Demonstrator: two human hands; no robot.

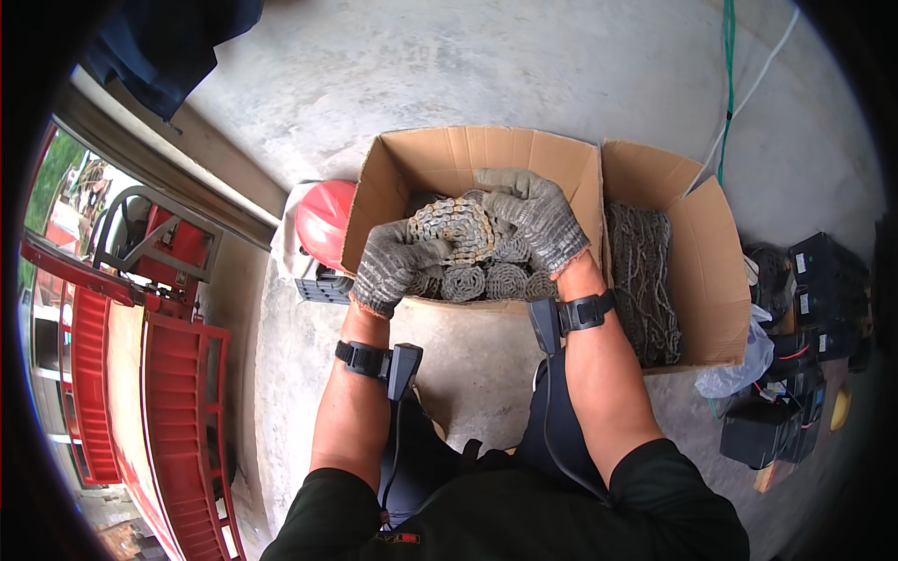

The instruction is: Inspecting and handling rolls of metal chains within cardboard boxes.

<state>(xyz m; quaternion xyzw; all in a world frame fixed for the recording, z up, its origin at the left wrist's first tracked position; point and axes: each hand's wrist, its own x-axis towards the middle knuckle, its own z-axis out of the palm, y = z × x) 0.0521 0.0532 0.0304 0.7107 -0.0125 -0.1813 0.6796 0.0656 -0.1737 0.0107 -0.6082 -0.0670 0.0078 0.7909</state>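
A coiled roller chain (454, 227), golden and grey, is held up between my hands over an open cardboard box (496, 150). My left hand (398, 266), in a grey knit work glove, grips the coil's left edge, its thumb lying across the lower side. On the other side my right hand (538, 215), gloved alike, pinches the coil's upper right edge, with fingers bent toward it. Several more grey chain coils (505, 280) lie rolled up inside the box under my hands. My hands and the held coil cover part of them.
A second cardboard box (697, 252) on the right holds long dark chains (644, 285). A red helmet (327, 224) sits left of the first box. Black batteries (818, 280) and a plastic bag (744, 360) are at far right. A red cart (182, 402) stands at left.
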